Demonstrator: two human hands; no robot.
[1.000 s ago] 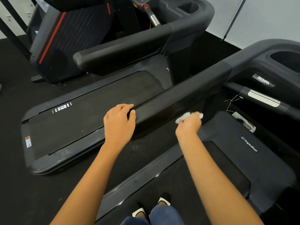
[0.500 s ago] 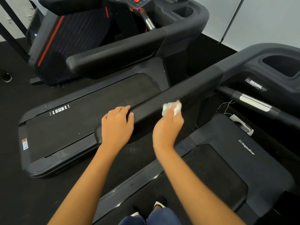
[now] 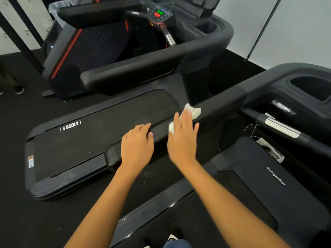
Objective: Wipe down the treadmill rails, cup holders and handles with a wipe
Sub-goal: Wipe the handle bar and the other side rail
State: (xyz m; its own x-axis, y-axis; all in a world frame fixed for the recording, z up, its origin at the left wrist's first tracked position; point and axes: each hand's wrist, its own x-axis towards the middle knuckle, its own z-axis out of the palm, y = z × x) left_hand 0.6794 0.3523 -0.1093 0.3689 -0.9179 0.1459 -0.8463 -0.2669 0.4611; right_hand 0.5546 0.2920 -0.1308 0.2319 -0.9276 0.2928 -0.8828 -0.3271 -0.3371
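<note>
I stand on a black treadmill whose left rail (image 3: 220, 102) runs from its rounded near end up to the console. My left hand (image 3: 137, 145) rests flat on the rail near that end, holding nothing. My right hand (image 3: 181, 138) presses a crumpled white wipe (image 3: 192, 111) onto the top of the rail just beyond the left hand; the wipe sticks out past the fingertips. A cup holder (image 3: 315, 88) sits in the console at the right, with a chrome-banded handle (image 3: 279, 128) below it.
A second treadmill stands to the left, with its belt (image 3: 100, 135), side rail (image 3: 136, 68), cup holder (image 3: 206, 27) and console buttons (image 3: 158, 13). A black machine with a red stripe (image 3: 86, 51) is behind. Someone's shoe (image 3: 18, 90) shows at the far left. White scraps (image 3: 272, 151) lie on the motor cover.
My right hand lifted the wipe from the rail's underside onto its top face and flattened over it. The left hand stayed on the rail. The camera tilted upward.
</note>
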